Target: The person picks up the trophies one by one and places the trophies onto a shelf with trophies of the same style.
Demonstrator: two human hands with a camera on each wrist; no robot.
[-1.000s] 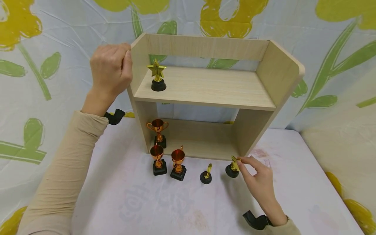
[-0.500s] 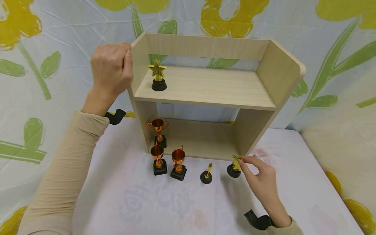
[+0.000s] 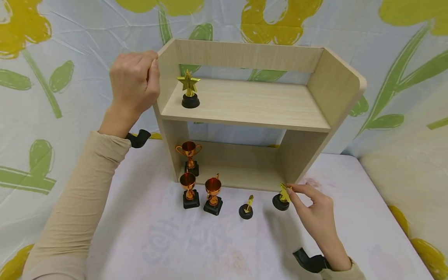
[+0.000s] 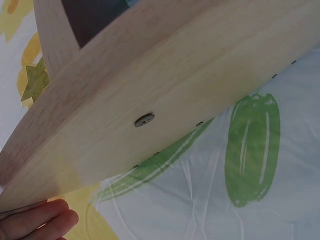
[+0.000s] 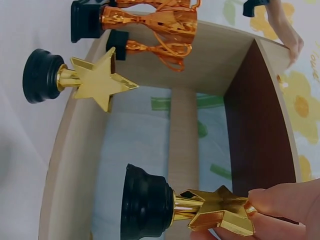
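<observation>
My left hand grips the upper left corner of a pale wooden shelf unit; its fingertips show against the side panel in the left wrist view. With thumb and fingers, my right hand pinches the star of a gold star trophy in front of the shelf's lower right corner. This trophy's black base hangs free of the fingers, its shadow apart from it on the table. A second gold star trophy stands on the table to its left. Another star trophy stands on the upper board, at left.
Two copper-coloured cup trophies stand on the table before the shelf's left part. A third cup trophy is inside the lower compartment, at left. Behind the unit hangs a flower-patterned cloth. The white table extends forward.
My right hand has shifted slightly right and up with the pinched star trophy. The left hand keeps its grip on the shelf; the other trophies have stayed put.
</observation>
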